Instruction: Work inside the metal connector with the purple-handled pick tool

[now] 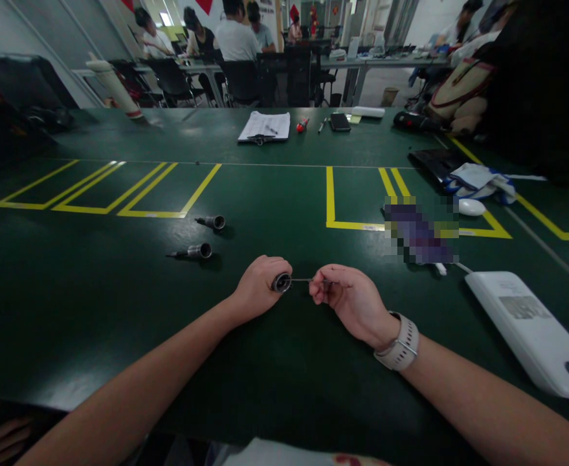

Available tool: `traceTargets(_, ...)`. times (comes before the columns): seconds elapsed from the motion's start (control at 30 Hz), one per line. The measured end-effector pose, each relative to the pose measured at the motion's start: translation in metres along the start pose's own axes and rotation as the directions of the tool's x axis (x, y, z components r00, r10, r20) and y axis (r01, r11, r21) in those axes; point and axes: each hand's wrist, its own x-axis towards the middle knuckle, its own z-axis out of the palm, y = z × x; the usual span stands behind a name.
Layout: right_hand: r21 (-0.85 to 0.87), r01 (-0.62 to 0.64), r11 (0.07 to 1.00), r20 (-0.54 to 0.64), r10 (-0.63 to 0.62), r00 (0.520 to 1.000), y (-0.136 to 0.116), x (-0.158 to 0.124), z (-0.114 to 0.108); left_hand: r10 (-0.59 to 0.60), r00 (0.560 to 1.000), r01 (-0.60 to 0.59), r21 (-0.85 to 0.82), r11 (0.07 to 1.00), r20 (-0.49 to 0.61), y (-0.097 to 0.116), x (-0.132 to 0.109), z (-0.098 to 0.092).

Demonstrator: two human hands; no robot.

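Note:
My left hand (259,285) is closed around a small grey metal cylinder (281,282) whose open round end faces right. My right hand (345,298) pinches a thin metal pin (303,280) that runs from my fingers to the cylinder's opening. Both hands rest low over the dark green table (119,304), close to its near edge. Two more metal cylinders with thin pins lie on the table to the left: one (194,252) nearer, one (212,222) farther back. A pale watch is on my right wrist.
A white flat device (531,330) lies at the right, a white mouse (471,207) and a cloth behind it. Yellow tape marks boxes on the table. A clipboard (265,126), red pen and phone (340,122) sit at the far edge. People sit at desks beyond.

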Motion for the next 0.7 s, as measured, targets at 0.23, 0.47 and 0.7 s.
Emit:
traceTargets(0.23,-0.435,0.287,0.854,0.070,-0.286,0.956,-0.007,-0.012,0.008,-0.010,1.000,0.009,0.107,0.994,0.006,0.002,0.000,0.000)
traceTargets(0.47,-0.386,0.193,0.902,0.063,-0.183,0.981,-0.010,-0.010,0.006,0.056,0.998,-0.063,0.219,0.974,0.035,0.006,-0.001,0.000)
traceTargets(0.7,-0.001,0.000,1.000,-0.001,0.000,1.000,0.000,0.001,0.000,-0.019,1.000,0.019,0.020,1.000,-0.020,0.001,0.000,0.000)
